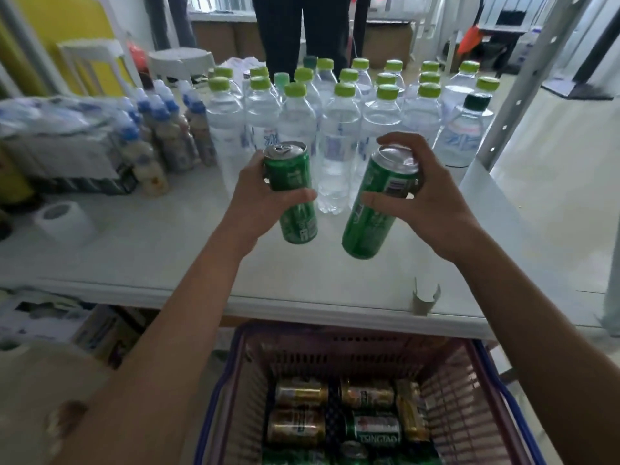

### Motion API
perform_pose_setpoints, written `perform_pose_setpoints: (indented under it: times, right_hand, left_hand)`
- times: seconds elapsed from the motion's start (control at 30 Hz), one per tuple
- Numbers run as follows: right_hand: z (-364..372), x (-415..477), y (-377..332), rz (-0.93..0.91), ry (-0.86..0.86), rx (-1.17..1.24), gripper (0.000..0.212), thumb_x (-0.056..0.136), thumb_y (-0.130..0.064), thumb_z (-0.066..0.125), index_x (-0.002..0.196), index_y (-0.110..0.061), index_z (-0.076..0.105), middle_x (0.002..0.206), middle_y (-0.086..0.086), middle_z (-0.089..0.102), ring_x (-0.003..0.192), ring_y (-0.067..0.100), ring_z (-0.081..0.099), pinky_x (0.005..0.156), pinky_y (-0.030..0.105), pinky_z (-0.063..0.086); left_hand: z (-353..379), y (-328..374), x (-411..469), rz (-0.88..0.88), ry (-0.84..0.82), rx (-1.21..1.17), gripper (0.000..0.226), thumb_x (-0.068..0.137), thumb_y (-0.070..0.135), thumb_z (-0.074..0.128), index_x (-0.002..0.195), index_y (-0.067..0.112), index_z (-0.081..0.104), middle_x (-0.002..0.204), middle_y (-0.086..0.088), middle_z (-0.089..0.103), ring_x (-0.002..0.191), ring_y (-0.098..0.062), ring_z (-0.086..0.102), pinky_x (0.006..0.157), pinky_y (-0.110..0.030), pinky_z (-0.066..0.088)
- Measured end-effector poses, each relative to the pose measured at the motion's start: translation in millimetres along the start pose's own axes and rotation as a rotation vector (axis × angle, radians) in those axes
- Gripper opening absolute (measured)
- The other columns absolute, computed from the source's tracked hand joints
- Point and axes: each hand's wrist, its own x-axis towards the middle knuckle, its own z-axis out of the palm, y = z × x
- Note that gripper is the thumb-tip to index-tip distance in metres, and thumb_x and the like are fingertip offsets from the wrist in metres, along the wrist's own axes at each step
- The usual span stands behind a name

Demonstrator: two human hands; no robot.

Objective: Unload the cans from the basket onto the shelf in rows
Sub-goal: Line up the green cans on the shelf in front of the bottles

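Note:
My left hand [260, 196] grips a tall green can [292, 193], held upright above the white shelf [151, 256]. In my right hand [426, 196] is a second green can [377, 203], tilted with its top leaning right. Both cans hover just in front of the rows of water bottles [335, 129]. Below the shelf's front edge sits the pink basket [463, 414] with blue handles. Several gold and green cans [335, 417] lie on their sides inside it.
Clear bottles with green caps fill the back of the shelf. Blue-capped bottles [161, 135] and a wrapped pack [60, 139] stand at the left, with a paper roll [65, 219] in front. A grey upright post [523, 82] rises at the right. A person's legs [302, 31] stand behind the shelf.

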Motion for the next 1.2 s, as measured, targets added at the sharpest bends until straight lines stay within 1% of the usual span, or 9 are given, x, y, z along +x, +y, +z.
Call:
perform_pose_setpoints:
  times: [0.17,0.3,0.5,0.67,0.73,0.83,0.93,1.07,1.2]
  right_hand:
    - [19.3,15.5,17.8,0.034,0.052,-0.049,0.075,0.074,-0.007,0.087,0.136,-0.03,0.051,0.115,-0.012,0.066,0.091,-0.003,0.067,0.077,0.019,0.058]
    - [31.7,23.2,28.0,0.032,0.109,-0.071,0.077,0.073,-0.004,0.086,0.138,-0.028,0.052,0.108,-0.021,0.064,0.085,-0.01,0.065,0.071,0.011,0.055]
    - [52.8,34.8,40.4,0.073,0.154,-0.062,0.079,0.071,-0.011,0.088,0.137,-0.034,0.05,0.103,-0.033,0.063,0.088,-0.009,0.065,0.076,0.018,0.059]
    - [81.4,31.2,65.7,0.18,0.163,-0.067,0.062,0.074,-0.026,0.088,0.126,-0.02,0.056,0.11,-0.012,0.07,0.103,0.007,0.068,0.088,0.034,0.061]
    - [87.0,27.0,75.2,0.198,0.159,-0.109,0.061,0.071,-0.04,0.088,0.122,-0.024,0.058,0.11,-0.016,0.07,0.105,0.001,0.066,0.084,0.021,0.059]
    - [85.9,15.4,87.6,0.275,0.063,-0.318,0.064,0.066,-0.052,0.088,0.12,-0.031,0.061,0.103,-0.021,0.066,0.089,-0.006,0.063,0.066,0.0,0.043]
    - [86.7,8.7,100.1,0.343,0.014,-0.437,0.061,0.066,-0.056,0.087,0.117,-0.031,0.067,0.087,-0.022,0.062,0.073,-0.01,0.058,0.052,-0.001,0.039]
    - [99.2,25.4,101.1,0.346,0.012,-0.443,0.061,0.068,-0.05,0.088,0.121,-0.024,0.069,0.084,-0.019,0.058,0.069,-0.013,0.048,0.049,-0.004,0.037]
    - [109.0,33.7,91.4,0.369,-0.006,-0.405,0.071,0.059,-0.059,0.091,0.12,-0.027,0.071,0.087,-0.021,0.06,0.07,-0.014,0.048,0.047,-0.002,0.036]
  left_hand:
    - [1.4,-24.6,7.1,-0.055,0.026,0.037,0.063,0.063,0.013,0.093,0.117,0.024,0.063,0.108,0.008,0.07,0.092,0.0,0.068,0.076,-0.023,0.058]
    - [-4.5,-43.4,5.2,-0.06,0.07,0.03,0.066,0.067,0.016,0.091,0.126,0.018,0.063,0.11,0.01,0.071,0.101,-0.004,0.066,0.079,-0.021,0.055]
    - [-3.7,-68.5,4.3,-0.056,0.003,0.154,0.07,0.069,0.025,0.091,0.131,0.017,0.059,0.118,0.003,0.071,0.106,-0.013,0.068,0.094,-0.032,0.057]
    - [-4.0,-86.7,0.5,-0.103,-0.022,0.333,0.048,0.066,0.053,0.085,0.107,0.038,0.064,0.099,0.016,0.069,0.088,0.002,0.065,0.074,-0.017,0.051]
    - [-2.8,-88.5,3.3,-0.119,0.005,0.378,0.054,0.067,0.055,0.084,0.113,0.033,0.064,0.104,0.008,0.066,0.087,-0.002,0.062,0.067,-0.013,0.043]
    - [-2.1,-90.7,5.2,-0.115,0.025,0.396,0.06,0.068,0.052,0.085,0.119,0.027,0.065,0.104,0.008,0.066,0.089,-0.007,0.065,0.065,-0.009,0.041]
    - [-5.3,-92.3,4.4,-0.12,0.048,0.374,0.059,0.066,0.05,0.087,0.116,0.028,0.066,0.096,0.018,0.065,0.081,0.011,0.059,0.061,-0.003,0.039]
    - [-6.1,-91.6,-0.2,-0.062,0.035,0.388,0.053,0.071,0.044,0.086,0.116,0.023,0.069,0.093,0.019,0.063,0.073,0.018,0.055,0.058,0.003,0.041]
    - [-5.2,-85.1,-6.4,-0.029,0.041,0.386,0.048,0.07,0.047,0.086,0.109,0.026,0.068,0.083,0.026,0.058,0.07,0.018,0.053,0.057,0.005,0.039]
